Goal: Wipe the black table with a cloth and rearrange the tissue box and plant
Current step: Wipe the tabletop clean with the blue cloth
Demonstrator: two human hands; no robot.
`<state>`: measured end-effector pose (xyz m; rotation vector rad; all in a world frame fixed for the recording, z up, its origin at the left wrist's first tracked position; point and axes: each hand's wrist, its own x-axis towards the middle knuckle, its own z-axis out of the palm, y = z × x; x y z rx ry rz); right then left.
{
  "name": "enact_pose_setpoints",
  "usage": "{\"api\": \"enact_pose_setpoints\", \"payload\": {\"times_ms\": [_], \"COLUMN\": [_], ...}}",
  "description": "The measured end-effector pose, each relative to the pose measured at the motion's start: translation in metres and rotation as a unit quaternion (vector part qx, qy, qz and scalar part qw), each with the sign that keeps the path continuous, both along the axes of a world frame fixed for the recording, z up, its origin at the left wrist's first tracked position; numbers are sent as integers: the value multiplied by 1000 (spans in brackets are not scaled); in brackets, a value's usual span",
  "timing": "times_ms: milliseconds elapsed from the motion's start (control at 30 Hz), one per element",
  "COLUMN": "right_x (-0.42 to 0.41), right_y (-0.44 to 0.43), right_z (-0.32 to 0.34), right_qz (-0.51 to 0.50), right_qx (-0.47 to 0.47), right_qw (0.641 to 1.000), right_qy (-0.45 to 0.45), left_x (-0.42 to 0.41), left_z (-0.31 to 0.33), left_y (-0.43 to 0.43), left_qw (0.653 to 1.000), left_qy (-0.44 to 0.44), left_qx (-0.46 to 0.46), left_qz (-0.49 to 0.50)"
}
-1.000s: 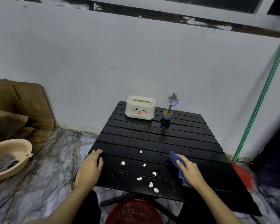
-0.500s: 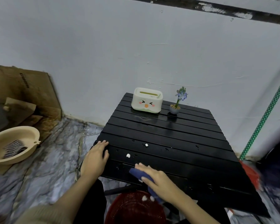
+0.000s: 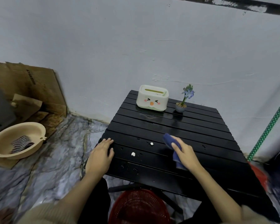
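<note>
A black slatted table [image 3: 176, 126] fills the middle of the view. At its far edge stand a white tissue box [image 3: 152, 98] with a drawn face and, to its right, a small potted plant [image 3: 183, 102] with blue flowers. My right hand [image 3: 186, 152] presses a blue cloth [image 3: 171, 141] flat on the table's middle right. My left hand [image 3: 100, 156] lies palm down on the table's near left corner, holding nothing. Two white crumbs [image 3: 133, 153] lie on the slats between my hands.
A red mesh basket [image 3: 139, 206] sits on the floor under the table's near edge. To the left are a beige basin [image 3: 35, 131] with a striped cloth inside and flattened cardboard [image 3: 31, 88]. A green dotted pole [image 3: 268, 126] leans at right.
My right hand swept the cloth to the near edge, pushing several crumbs off towards the basket, then moved back up and right onto the table. The left hand stayed put.
</note>
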<state>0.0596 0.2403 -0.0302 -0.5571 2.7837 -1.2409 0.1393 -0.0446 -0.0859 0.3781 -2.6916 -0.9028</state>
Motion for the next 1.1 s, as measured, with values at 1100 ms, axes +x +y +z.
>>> {"api": "enact_pose_setpoints", "payload": {"times_ms": [1100], "right_x": [44], "right_y": [-32], "right_z": [4], "right_qz": [193], "right_qx": [-8], "right_qw": [980], "right_qy": [-49], "left_x": [0], "left_z": [-1], "left_y": [0], "left_qw": [1000], "left_qy": [5], "left_qx": [11], "left_qz": [7]}}
